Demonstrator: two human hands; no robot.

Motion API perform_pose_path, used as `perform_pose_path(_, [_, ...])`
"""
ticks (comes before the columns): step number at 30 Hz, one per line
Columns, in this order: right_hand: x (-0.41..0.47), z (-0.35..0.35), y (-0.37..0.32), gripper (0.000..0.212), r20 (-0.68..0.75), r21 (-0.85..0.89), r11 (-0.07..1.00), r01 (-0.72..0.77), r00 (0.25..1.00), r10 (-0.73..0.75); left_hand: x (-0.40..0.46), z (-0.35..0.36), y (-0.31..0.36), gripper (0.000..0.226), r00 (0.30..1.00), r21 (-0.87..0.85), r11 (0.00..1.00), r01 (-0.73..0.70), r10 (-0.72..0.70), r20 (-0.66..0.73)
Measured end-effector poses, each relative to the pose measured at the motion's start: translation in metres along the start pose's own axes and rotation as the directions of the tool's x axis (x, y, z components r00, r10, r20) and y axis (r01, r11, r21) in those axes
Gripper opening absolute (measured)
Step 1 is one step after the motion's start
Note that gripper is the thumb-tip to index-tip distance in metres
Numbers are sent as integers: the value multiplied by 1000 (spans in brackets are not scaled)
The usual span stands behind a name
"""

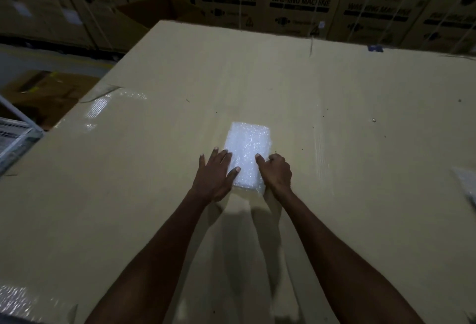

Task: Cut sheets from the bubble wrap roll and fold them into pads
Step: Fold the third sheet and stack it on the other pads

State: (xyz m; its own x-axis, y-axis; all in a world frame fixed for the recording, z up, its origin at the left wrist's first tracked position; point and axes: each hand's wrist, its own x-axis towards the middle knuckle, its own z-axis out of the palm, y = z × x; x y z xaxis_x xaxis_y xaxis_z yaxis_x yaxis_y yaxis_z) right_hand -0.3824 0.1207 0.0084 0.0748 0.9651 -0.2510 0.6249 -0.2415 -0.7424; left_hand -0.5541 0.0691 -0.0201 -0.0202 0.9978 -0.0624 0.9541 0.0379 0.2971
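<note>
Shiny white bubble wrap pad (246,152), folded small, flat on big brown cardboard sheet (334,107). Left hand (215,175) flat on pad's left edge, fingers straight and spread, thumb on top. Right hand (277,170) at pad's right edge, fingers curled, thumb pressing pad down. More bubble wrap (113,102) far left on cardboard. Washing machine boxes (298,9) stacked behind.

White pad on tan cardboard

The folded bubble wrap pad (247,153) gleams white, dotted with tiny bubbles; the surface (334,96) is plain tan cardboard; the stacked boxes (296,6) behind are brown with dark lettering.
</note>
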Motion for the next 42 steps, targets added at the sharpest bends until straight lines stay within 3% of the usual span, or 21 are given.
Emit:
perform_pose_path(3, [10,5,-4,59,17,158,977,-141,990,140,1,4,-5,78,1000,-20,1000,-2,1,-27])
perform_pose_path(7, [20,8,-5,50,115,358,896,-262,965,236,2,8,-5,66,999,-50,999,-3,0,-52])
perform_pose_path(11, [22,8,-10,24,161,492,834,-247,968,192,2,5,-1,60,997,-125,992,9,-18,-72])
perform_pose_path(15, [16,-5,-14,31,206,591,780,-205,973,100,10,-9,0,68,988,-343,938,50,-97,-120])
perform_pose_path(17, [11,-17,-15,35,182,600,792,-115,983,5,14,-21,2,88,977,-526,846,90,-177,-118])
perform_pose_path(19, [4,-34,-14,38,161,618,786,-7,980,-118,19,-35,8,105,979,-754,646,115,-204,-26])
perform_pose_path(21, [-1,-52,-10,43,166,679,731,59,958,-232,26,-49,13,112,989,-867,480,135,-117,89])
perform_pose_path(24, [-5,-73,2,39,155,710,694,123,933,-324,36,-57,19,94,989,-905,413,102,57,138])
perform_pose_path(26, [-6,-82,12,36,149,712,690,134,931,-334,39,-55,29,78,986,-906,415,80,99,132])
perform_pose_path(29, [-9,-89,29,42,134,670,725,158,935,-327,42,-41,42,71,984,-876,482,11,151,96])
perform_pose_path(32, [-14,-85,47,50,91,540,810,229,941,-327,41,-18,51,76,983,-847,531,-12,160,87])
perform_pose_path(35, [-15,-81,54,50,28,505,819,272,944,-330,39,-9,55,91,991,-798,600,-55,131,30])
perform_pose_path(39, [-12,-80,54,48,25,486,827,283,941,-337,36,-12,60,72,985,-796,599,-85,173,26])
perform_pose_path(42, [-11,-82,53,43,28,515,817,259,948,-318,34,-16,62,57,995,-821,569,-48,99,11])
